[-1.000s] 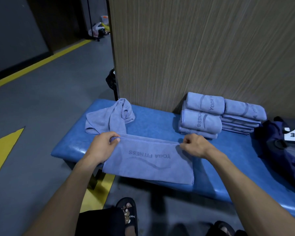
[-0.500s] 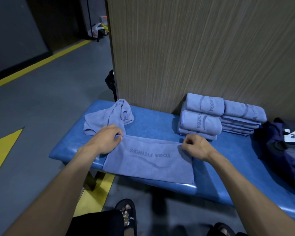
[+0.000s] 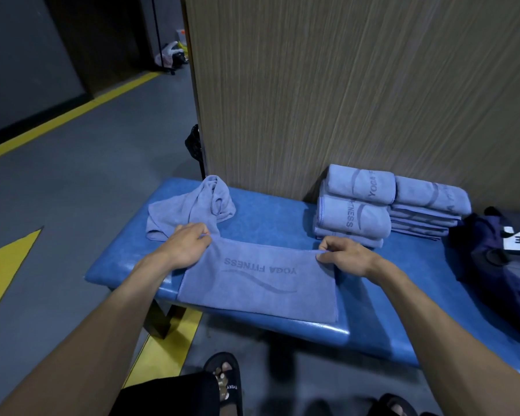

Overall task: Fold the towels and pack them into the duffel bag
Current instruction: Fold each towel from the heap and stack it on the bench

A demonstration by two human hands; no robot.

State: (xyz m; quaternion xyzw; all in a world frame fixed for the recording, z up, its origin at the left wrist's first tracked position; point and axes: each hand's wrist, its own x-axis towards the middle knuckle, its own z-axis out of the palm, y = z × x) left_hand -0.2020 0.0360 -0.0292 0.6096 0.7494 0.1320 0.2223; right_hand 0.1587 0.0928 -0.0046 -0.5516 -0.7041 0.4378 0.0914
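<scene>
Head view: soft lavender-blue microfibre towel point(image 3: 258, 283), folded to a flat rectangle with "YOGA FITNESS" lettering and a wave mark, spread on the glossy blue padded bench point(image 3: 276, 217), near edge draped just over the bench's front rim. Crumpled towel point(image 3: 192, 208) of the same cloth bunched at the bench's far left corner, touching the flat one's far left corner. Two stacks of folded towels point(image 3: 373, 205) against the wood-grain panel point(image 3: 342, 85), rounded fold edges facing out. Dark navy duffel bag point(image 3: 499, 250) slumped at the right end of the bench, beside the stacks. Bare blue vinyl between flat towel and stacks, and to the right of the towel toward the bag. Grey floor with yellow markings point(image 3: 9, 265) to the left. Left hand point(image 3: 189, 247) palm down, fingers curled, pinching the far left corner of the flat towel. Right hand point(image 3: 345, 256) knuckles up, thumb and fingers pinching the far right corner. Both forearms stretched forward over the bench's front rim.
</scene>
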